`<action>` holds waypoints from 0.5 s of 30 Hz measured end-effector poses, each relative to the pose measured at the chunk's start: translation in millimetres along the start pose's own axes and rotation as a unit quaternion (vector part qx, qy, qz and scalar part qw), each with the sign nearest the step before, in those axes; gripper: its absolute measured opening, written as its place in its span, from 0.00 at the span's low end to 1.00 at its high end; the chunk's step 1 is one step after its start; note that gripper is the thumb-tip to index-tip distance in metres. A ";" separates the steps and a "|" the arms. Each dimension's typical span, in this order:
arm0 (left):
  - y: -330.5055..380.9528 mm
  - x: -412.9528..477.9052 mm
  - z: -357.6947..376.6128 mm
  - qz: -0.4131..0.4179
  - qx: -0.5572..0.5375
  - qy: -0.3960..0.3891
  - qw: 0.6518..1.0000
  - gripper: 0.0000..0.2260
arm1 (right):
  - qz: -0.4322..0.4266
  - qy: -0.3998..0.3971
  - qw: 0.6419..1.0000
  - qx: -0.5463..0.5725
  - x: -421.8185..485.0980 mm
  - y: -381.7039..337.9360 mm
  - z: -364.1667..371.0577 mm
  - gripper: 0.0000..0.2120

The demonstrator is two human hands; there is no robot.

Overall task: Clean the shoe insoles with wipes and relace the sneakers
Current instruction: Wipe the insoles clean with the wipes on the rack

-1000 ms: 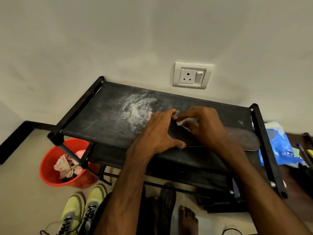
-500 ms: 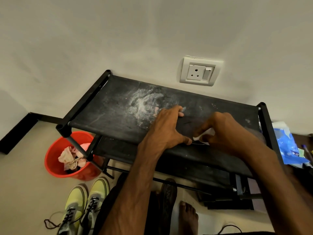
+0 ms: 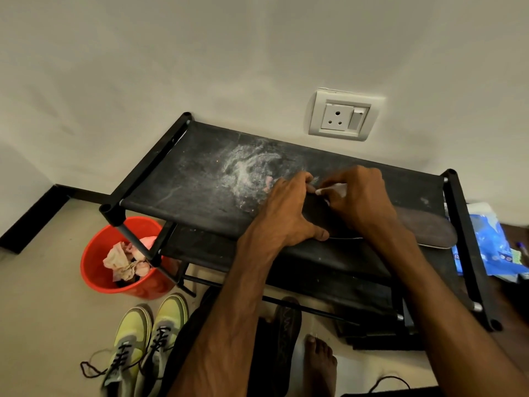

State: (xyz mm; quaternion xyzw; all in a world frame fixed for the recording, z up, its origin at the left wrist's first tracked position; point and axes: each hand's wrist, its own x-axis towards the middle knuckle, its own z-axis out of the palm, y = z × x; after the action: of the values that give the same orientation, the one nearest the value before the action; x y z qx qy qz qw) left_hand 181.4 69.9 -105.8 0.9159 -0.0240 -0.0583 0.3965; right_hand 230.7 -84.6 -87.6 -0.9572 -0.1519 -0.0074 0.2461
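A dark insole (image 3: 429,229) lies along the front right of the black shoe rack's top shelf (image 3: 186,181). My left hand (image 3: 286,213) presses flat on the insole's left end, fingers spread, thumb at the shelf's front edge. My right hand (image 3: 357,199) grips a white wipe (image 3: 332,190) against the insole, just right of the left hand's fingertips. Both hands hide the insole's left half. A pair of yellow-green sneakers (image 3: 143,342) with dark laces stands on the floor at the lower left. A second dark insole (image 3: 286,336) lies on the floor between the sneakers and a bare foot.
A red bucket (image 3: 97,270) holding crumpled used wipes sits under the rack's left corner. A blue wipes pack (image 3: 492,242) lies right of the rack. White powdery smears mark the shelf's middle. A wall socket (image 3: 343,117) is above the rack. My bare foot (image 3: 320,365) is below.
My right hand has slid the wipe from the insole's front edge back up towards the left hand's fingertips. The left hand stays pressed in place. The view shifted slightly.
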 end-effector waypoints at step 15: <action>-1.9 1.9 2.6 0.038 0.036 0.022 0.998 0.39 | 0.015 -0.153 0.986 -0.066 -29.0 7.0 -30.6 0.08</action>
State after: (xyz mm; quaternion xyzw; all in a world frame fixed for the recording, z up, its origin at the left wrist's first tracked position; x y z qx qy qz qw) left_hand 183.0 69.2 -109.1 0.9290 -0.0524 -0.0220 0.3657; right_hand 206.9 -113.3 -66.6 -0.9635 -0.1723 0.1327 0.1561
